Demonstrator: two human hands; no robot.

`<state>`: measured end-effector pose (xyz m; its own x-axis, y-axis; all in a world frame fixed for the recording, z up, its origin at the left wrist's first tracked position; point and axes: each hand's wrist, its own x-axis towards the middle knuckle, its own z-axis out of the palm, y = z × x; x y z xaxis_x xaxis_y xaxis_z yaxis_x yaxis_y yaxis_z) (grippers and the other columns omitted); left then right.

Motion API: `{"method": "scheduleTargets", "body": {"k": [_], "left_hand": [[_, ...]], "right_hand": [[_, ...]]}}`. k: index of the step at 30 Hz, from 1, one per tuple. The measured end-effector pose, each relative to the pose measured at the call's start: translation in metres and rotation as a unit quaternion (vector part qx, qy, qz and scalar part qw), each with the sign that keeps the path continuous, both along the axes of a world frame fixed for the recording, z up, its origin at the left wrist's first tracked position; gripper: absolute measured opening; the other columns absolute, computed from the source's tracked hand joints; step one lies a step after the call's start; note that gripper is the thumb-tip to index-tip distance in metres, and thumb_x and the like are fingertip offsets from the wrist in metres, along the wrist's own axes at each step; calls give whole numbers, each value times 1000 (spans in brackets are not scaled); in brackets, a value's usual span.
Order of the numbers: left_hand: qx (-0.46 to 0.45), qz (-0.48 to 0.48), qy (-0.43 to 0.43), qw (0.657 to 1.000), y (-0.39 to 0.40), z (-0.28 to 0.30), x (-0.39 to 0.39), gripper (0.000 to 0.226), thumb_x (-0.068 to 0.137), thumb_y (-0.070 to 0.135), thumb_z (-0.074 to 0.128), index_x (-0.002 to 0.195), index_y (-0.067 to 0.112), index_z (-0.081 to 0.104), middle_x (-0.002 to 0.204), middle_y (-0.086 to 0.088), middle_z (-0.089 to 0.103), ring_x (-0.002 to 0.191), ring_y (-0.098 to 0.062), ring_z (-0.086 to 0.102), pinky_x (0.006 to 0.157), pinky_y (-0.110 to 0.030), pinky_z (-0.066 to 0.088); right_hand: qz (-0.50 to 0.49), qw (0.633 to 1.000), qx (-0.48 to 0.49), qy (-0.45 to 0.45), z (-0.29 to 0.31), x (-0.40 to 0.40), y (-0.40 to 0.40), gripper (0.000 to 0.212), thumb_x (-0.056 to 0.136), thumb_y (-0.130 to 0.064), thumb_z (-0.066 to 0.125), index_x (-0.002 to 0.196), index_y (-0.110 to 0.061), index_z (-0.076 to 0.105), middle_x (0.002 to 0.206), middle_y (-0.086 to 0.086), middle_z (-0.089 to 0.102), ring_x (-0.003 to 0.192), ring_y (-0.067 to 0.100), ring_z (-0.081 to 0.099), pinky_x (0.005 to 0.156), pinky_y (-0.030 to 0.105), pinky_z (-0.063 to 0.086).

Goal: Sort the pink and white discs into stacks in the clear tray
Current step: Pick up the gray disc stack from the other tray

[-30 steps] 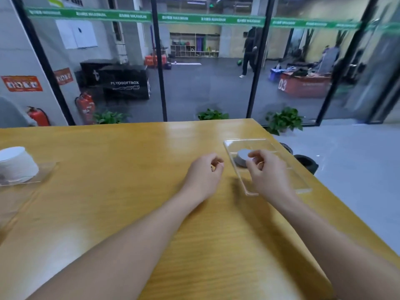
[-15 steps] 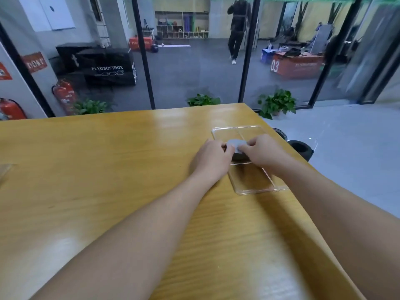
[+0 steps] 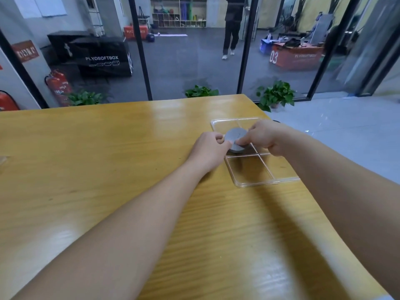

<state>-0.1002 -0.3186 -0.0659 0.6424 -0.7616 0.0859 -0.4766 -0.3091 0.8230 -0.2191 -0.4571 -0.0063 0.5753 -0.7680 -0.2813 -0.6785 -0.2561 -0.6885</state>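
Observation:
A clear tray (image 3: pixel 253 182) with several square compartments lies on the wooden table near its right edge. A low stack of pale grey-white discs (image 3: pixel 234 136) sits in the tray's left middle compartment. My left hand (image 3: pixel 211 148) has its fingers curled, with the fingertips touching the left side of the stack. From the right, my right hand (image 3: pixel 263 136) pinches the top disc with its fingertips on the disc's face. No pink disc is visible.
The wooden table (image 3: pixel 108 169) stretches left and toward me. Its right edge runs just past the tray, above the tiled floor. Behind the table stands a glass wall with potted plants (image 3: pixel 276 95). A person walks beyond the glass.
My left hand moved right to the disc stack and now touches it. The camera view shifted right and down, so the white roll on the left is out of view.

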Motion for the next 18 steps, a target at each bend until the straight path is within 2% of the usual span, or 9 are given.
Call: {"method": "scheduleTargets", "body": {"k": [1, 2, 5, 7, 9, 11, 14, 16, 18], "left_hand": [[-3, -13, 22, 1000, 4, 3, 3, 35, 102, 44, 72, 129, 22, 77, 101, 6, 72, 96, -16, 67, 78, -31, 47], [-6, -25, 46, 999, 7, 7, 6, 40, 101, 43, 74, 135, 22, 75, 110, 5, 74, 103, -16, 68, 79, -28, 47], [-49, -52, 137, 988, 28, 19, 15, 26, 100, 39, 80, 119, 21, 79, 109, 5, 78, 95, -15, 66, 74, -26, 47], [-90, -59, 172, 979, 57, 25, 21, 23, 99, 37, 82, 115, 20, 78, 100, 5, 74, 82, -12, 59, 69, -27, 44], [-108, -60, 145, 982, 101, 28, 26, 22, 99, 33, 83, 115, 20, 76, 90, 2, 67, 73, -11, 53, 63, -26, 42], [-118, -52, 120, 984, 153, 26, 25, 23, 98, 28, 84, 115, 17, 74, 82, -2, 62, 64, -11, 49, 60, -24, 39], [-112, -33, 81, 990, 235, 19, 23, 21, 99, 26, 84, 115, 20, 71, 78, 1, 61, 69, -12, 53, 68, -27, 43], [-97, -20, 59, 993, 282, 15, 25, 21, 100, 28, 83, 115, 22, 70, 78, 3, 60, 72, -16, 53, 72, -33, 44], [-90, -5, 46, 995, 320, 16, 29, 21, 100, 27, 83, 114, 23, 68, 78, 4, 59, 69, -13, 51, 69, -31, 43]], "right_hand": [[11, 1000, -11, -11, 1, -2, 4, 40, 83, -28, 95, 108, -3, 76, 93, 10, 67, 83, 25, 56, 73, 36, 44], [22, 999, -19, -31, 3, -5, 9, 39, 83, -25, 95, 109, -2, 77, 95, 11, 69, 86, 27, 59, 74, 36, 45], [60, 992, -20, -110, 10, -15, 31, 35, 85, -16, 93, 112, -7, 73, 99, 9, 82, 103, 30, 75, 93, 42, 56], [94, 982, 2, -162, 15, -21, 56, 41, 86, -16, 92, 121, -15, 70, 99, 4, 84, 102, 24, 78, 102, 47, 57], [132, 973, -16, -191, 15, -23, 90, 47, 86, -20, 92, 128, -25, 69, 104, 0, 82, 96, 16, 78, 98, 43, 59], [179, 961, -53, -203, 6, -19, 131, 40, 87, -22, 91, 121, -31, 74, 105, -5, 79, 79, 4, 69, 86, 32, 58], [249, 941, -78, -215, -13, -4, 192, 24, 87, -22, 90, 106, -31, 79, 101, -12, 77, 67, 5, 53, 68, 22, 46], [281, 931, -91, -215, -23, 8, 226, 22, 87, -22, 90, 102, -32, 78, 94, -23, 73, 65, 3, 50, 63, 15, 42], [304, 923, -107, -211, -29, 21, 254, 22, 88, -21, 89, 102, -32, 77, 79, -33, 65, 61, 2, 49, 59, 14, 40]]}}
